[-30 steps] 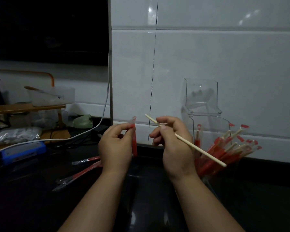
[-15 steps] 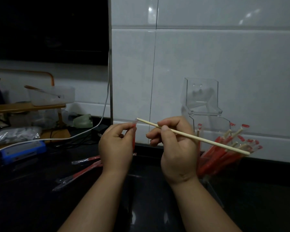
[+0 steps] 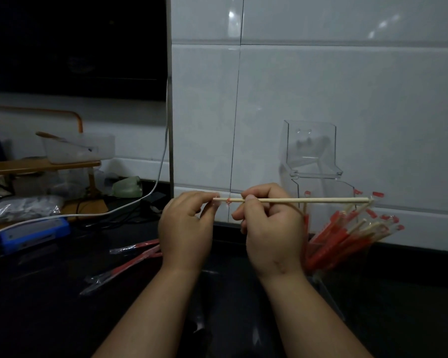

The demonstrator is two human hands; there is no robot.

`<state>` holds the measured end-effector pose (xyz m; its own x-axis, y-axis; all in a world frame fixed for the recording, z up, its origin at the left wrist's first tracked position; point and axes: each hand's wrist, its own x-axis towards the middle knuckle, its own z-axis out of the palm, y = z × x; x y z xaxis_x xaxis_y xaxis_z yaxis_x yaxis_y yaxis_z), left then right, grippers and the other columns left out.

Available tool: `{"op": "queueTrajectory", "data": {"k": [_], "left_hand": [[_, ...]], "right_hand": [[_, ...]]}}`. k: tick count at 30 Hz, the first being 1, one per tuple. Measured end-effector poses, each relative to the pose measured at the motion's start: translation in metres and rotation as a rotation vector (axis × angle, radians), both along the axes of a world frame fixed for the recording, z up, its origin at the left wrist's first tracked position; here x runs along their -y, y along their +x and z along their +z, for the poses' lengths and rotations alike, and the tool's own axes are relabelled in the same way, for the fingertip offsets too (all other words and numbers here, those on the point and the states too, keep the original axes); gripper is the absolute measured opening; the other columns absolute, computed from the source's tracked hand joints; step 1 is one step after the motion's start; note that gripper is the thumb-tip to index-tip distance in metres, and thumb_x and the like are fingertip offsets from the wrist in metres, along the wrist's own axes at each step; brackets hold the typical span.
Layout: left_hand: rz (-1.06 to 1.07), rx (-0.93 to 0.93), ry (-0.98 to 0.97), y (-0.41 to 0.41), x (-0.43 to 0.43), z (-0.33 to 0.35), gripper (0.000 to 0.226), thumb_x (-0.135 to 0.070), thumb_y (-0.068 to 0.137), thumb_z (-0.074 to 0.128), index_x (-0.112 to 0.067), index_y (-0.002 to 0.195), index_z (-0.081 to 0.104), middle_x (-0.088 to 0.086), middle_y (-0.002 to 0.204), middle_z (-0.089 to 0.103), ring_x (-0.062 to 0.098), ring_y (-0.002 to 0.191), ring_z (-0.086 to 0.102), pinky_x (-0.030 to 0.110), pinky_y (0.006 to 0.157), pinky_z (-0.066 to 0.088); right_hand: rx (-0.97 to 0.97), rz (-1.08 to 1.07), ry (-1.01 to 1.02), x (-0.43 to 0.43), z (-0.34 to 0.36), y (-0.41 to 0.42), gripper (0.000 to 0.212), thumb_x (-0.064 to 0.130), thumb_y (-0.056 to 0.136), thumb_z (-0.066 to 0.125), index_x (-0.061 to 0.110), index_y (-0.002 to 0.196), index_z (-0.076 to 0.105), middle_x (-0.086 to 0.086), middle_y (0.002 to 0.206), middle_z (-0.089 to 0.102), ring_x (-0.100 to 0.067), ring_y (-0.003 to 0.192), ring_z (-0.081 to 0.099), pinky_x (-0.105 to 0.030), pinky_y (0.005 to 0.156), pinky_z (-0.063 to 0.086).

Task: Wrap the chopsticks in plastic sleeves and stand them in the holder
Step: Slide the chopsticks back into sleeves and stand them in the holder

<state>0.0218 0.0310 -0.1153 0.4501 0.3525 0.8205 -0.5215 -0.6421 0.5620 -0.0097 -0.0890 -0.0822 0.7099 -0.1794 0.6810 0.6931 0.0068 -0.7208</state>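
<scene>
- The right hand [image 3: 269,228] curls round a bare chopstick [image 3: 308,200] and holds it level.
- The left hand [image 3: 186,226] pinches a sleeve [image 3: 228,201] at the chopstick's left tip.
- The holder [image 3: 311,151] stands to the right against the tiles [image 3: 321,81], with wrapped chopsticks [image 3: 342,239] leaning in it.

I stand at a kitchen counter in dim light. A glossy black worktop [image 3: 49,319] runs left to right before me, backed on the far side by shiny white wall tiles [image 3: 321,99]. At the far left a wooden rack [image 3: 36,165] carries a clear plastic tub [image 3: 75,151] with a utensil [image 3: 52,136] sticking out. A white cable [image 3: 161,164] hangs down to the worktop. On the right, against the tiles, a clear holder [image 3: 311,151] keeps red-sleeved chopsticks [image 3: 347,239].
</scene>
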Motion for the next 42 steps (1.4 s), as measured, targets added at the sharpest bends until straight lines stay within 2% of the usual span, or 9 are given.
{"op": "queueTrajectory", "data": {"k": [12,17,22,27,30,32,35,39,42], "left_hand": [[0.054,-0.077,-0.04,-0.006,0.005,0.003,0.006,-0.021,0.086,0.074,-0.025,0.088,0.071,-0.015,0.079,0.063,0.015,0.082,0.059,0.039,0.072,0.051],[0.019,-0.036,0.024,-0.004,0.007,0.002,0.021,-0.013,0.082,0.076,-0.026,0.098,0.073,-0.026,0.079,0.062,0.016,0.081,0.061,0.037,0.073,0.052],[0.086,0.084,0.201,-0.001,0.002,0.0,0.024,-0.04,0.085,0.062,-0.023,0.094,0.077,-0.01,0.088,0.073,0.012,0.081,0.06,0.025,0.075,0.041],[0.126,0.192,0.282,-0.002,0.003,0.0,0.02,-0.034,0.086,0.064,-0.02,0.092,0.077,-0.007,0.091,0.073,0.017,0.084,0.061,0.026,0.08,0.04],[0.158,0.205,0.3,-0.001,0.003,0.0,0.015,-0.031,0.087,0.067,-0.02,0.09,0.077,-0.007,0.091,0.073,0.02,0.084,0.061,0.031,0.079,0.042],[0.189,0.163,0.274,0.001,0.001,-0.001,0.013,-0.032,0.086,0.069,-0.022,0.09,0.076,-0.009,0.091,0.072,0.023,0.085,0.062,0.034,0.078,0.042],[0.227,0.035,0.21,0.003,-0.003,-0.004,0.011,-0.033,0.085,0.07,-0.025,0.091,0.074,-0.011,0.092,0.071,0.023,0.09,0.062,0.03,0.08,0.036],[0.258,-0.068,0.19,0.006,-0.005,-0.007,0.008,-0.028,0.086,0.075,-0.026,0.094,0.073,-0.011,0.092,0.071,0.023,0.091,0.061,0.033,0.079,0.039],[0.237,-0.015,0.21,0.003,-0.003,-0.006,0.009,-0.025,0.085,0.076,-0.022,0.093,0.074,-0.009,0.09,0.071,0.022,0.087,0.061,0.03,0.077,0.037]], "right_hand": [[-0.016,-0.16,-0.029,0.004,0.0,0.001,0.015,0.018,0.085,0.057,0.025,0.072,0.06,-0.01,0.062,0.065,-0.021,0.05,0.056,-0.034,0.045,0.044],[-0.035,-0.098,-0.026,0.004,0.001,0.0,0.026,0.007,0.09,0.059,0.024,0.071,0.06,-0.003,0.062,0.067,-0.007,0.048,0.055,-0.021,0.046,0.044],[-0.069,-0.066,-0.042,0.005,-0.001,0.002,0.024,0.006,0.091,0.058,0.022,0.074,0.061,0.004,0.061,0.068,-0.003,0.052,0.058,-0.022,0.054,0.046],[-0.063,-0.071,-0.064,0.004,-0.001,0.005,0.023,0.009,0.092,0.061,0.021,0.073,0.063,0.005,0.06,0.067,-0.001,0.053,0.058,-0.015,0.055,0.042],[-0.029,-0.03,-0.084,0.002,0.0,0.004,0.021,0.018,0.094,0.062,0.027,0.075,0.062,0.007,0.057,0.063,-0.002,0.055,0.058,-0.01,0.056,0.042],[-0.01,-0.007,0.019,0.002,0.001,0.002,0.019,0.041,0.094,0.054,0.027,0.082,0.062,0.005,0.056,0.059,-0.003,0.053,0.053,-0.014,0.056,0.04],[0.07,-0.026,0.196,0.005,0.0,0.003,0.048,0.058,0.089,0.032,0.021,0.088,0.062,-0.002,0.058,0.053,-0.007,0.053,0.047,-0.023,0.057,0.037],[0.082,-0.026,0.28,0.005,0.0,0.002,0.052,0.052,0.094,0.028,0.014,0.082,0.062,-0.008,0.058,0.052,-0.01,0.053,0.047,-0.022,0.054,0.037],[0.062,-0.024,0.197,0.005,-0.001,0.008,0.033,0.037,0.095,0.039,0.021,0.079,0.063,-0.001,0.057,0.053,-0.011,0.056,0.047,-0.028,0.058,0.038]]}}
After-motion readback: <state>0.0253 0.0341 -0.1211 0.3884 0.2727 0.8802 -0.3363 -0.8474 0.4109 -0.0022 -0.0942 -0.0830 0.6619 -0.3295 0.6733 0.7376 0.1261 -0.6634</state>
